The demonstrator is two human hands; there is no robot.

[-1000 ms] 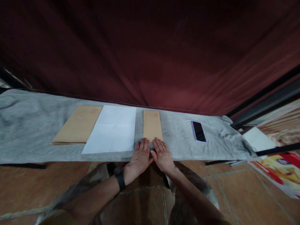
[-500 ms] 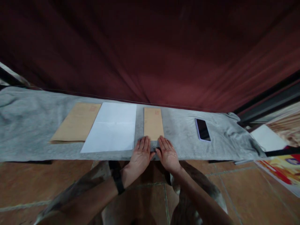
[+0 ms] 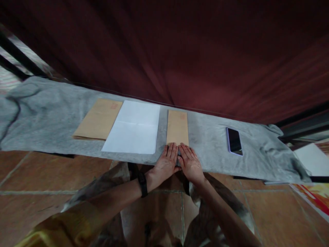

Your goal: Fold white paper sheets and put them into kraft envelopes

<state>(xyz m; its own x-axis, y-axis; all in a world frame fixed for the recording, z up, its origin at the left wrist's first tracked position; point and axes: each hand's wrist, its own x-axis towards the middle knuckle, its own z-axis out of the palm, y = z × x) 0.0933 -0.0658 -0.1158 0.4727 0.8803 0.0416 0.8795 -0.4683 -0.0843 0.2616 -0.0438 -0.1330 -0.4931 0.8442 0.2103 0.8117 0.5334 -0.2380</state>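
My left hand (image 3: 166, 162) and my right hand (image 3: 189, 162) lie flat side by side on the near edge of a grey cloth (image 3: 46, 116), fingers stretched out and holding nothing. Their fingertips touch the near end of a narrow brown envelope (image 3: 177, 127) that lies lengthwise on the cloth. A white sheet of paper (image 3: 135, 126) lies just left of the envelope. Further left is a larger brown envelope (image 3: 99, 118). A black band is on my left wrist.
A dark phone (image 3: 234, 141) lies face up on the cloth to the right. A dark red curtain (image 3: 180, 51) hangs behind the cloth. Brown floor tiles (image 3: 38, 175) run in front. Printed sheets (image 3: 312, 161) lie at the far right.
My hands have drawn together again at the envelope's near end after spreading slightly apart. The view has swung left and tilted, so everything sits further right.
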